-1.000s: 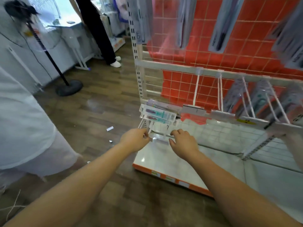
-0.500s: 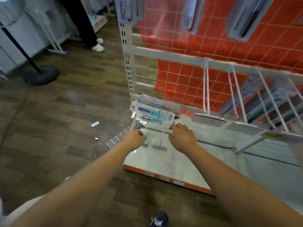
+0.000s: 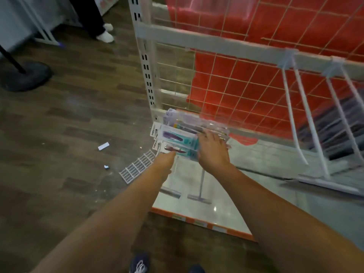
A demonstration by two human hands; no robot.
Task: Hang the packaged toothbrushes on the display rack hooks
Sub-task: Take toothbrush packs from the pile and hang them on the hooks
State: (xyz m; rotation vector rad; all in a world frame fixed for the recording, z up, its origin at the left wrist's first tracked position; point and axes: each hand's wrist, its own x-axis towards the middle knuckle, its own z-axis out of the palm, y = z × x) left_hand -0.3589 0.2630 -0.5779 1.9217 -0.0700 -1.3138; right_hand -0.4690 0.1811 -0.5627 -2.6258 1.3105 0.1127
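Several packaged toothbrushes point(image 3: 177, 137) in clear blister packs with teal cards hang in a stack low at the left end of the white wire display rack point(image 3: 216, 42). My right hand point(image 3: 212, 152) lies on top of the stack's right part with fingers spread and fairly straight. My left hand point(image 3: 165, 159) reaches to the near edge of the lowest pack; its fingers are hidden under the packs. Two short hooks point(image 3: 200, 194) with label plates stick out below my hands. Long white hooks point(image 3: 301, 125) hang from the crossbar at the right.
The rack's white base shelf point(image 3: 197, 211) has an orange front edge. More blurred packs point(image 3: 338, 125) hang at the far right. A small white wire grid point(image 3: 137, 167) lies on the wood floor. A fan base point(image 3: 27, 75) and another person's feet point(image 3: 106, 35) are at the back left.
The view has dipped down and closer to the rack. My right hand moved up from the hook onto the stack of packs, fingers spreading. My left hand slid forward under the lowest pack.
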